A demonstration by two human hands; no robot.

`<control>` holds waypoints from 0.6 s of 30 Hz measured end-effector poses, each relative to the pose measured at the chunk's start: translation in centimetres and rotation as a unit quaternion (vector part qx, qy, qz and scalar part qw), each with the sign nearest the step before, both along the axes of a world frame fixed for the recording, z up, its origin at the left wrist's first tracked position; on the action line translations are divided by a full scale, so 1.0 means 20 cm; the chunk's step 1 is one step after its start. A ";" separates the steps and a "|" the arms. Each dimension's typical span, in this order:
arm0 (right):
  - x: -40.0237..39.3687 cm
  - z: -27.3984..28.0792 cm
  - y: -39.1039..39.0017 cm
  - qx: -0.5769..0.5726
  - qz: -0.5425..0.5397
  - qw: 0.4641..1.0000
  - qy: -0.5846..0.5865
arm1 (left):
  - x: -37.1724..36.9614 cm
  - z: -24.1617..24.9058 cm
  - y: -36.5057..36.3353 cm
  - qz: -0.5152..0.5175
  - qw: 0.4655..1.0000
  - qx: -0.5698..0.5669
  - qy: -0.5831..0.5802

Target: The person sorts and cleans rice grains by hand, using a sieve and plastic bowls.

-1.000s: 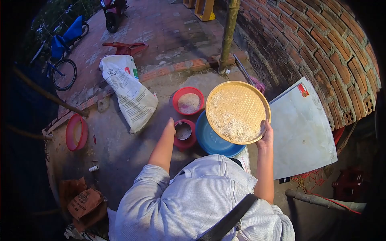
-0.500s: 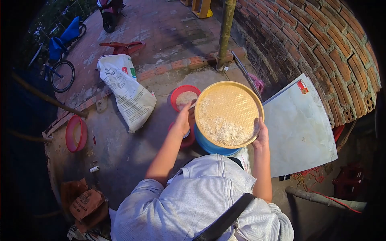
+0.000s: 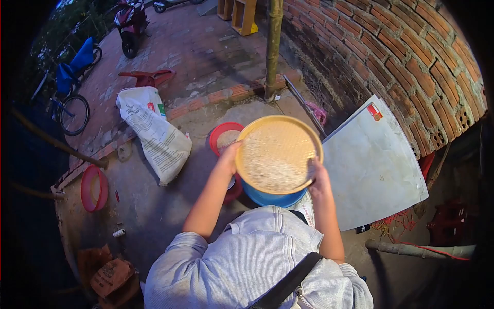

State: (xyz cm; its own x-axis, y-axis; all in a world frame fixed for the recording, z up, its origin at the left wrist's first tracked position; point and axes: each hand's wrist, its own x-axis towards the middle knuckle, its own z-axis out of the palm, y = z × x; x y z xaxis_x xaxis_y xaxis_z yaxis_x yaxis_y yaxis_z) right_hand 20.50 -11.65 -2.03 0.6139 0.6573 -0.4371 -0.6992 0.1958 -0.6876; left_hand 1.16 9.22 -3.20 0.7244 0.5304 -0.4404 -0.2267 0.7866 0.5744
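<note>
A round yellow woven winnowing tray is held up in front of me by its rim. Pale grain or husks lie mostly in its near half, blurred by motion. My left hand is closed on the tray's left edge, and my right hand grips the right edge with its thumb over the rim. Below the tray a blue basin shows partly. Just left of the tray stands a red bowl with pale grain inside. Another red container is half hidden under my left forearm.
A white printed sack lies on the concrete at the left, with a red basin farther left. To the right is a large pale panel near the brick wall. A bamboo post rises ahead.
The tray and both hands have shifted slightly left and down in view, along with a small turn of the camera. The grain has spread and blurred across the tray.
</note>
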 end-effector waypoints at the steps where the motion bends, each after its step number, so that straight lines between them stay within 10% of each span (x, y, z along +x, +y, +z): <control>1: -0.04 0.03 0.01 -0.024 0.037 0.999 0.019 | -0.03 -0.01 0.01 0.010 1.000 -0.007 0.029; 5: 0.21 -0.25 -0.03 0.016 0.071 0.997 0.010 | 0.07 0.08 -0.23 0.087 0.987 0.097 0.091; 18: 0.30 0.44 -0.33 0.044 -0.095 0.993 -0.045 | 0.41 0.38 -0.44 0.070 0.986 0.149 0.013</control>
State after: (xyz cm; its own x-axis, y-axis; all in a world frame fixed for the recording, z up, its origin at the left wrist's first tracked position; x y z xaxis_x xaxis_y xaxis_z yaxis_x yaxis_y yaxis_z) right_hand 26.42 -18.35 6.84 0.7646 0.5587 -0.3212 -0.5806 0.3808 -0.7196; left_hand 9.46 0.40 4.43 0.6251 0.7335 -0.2668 -0.3036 0.5434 0.7827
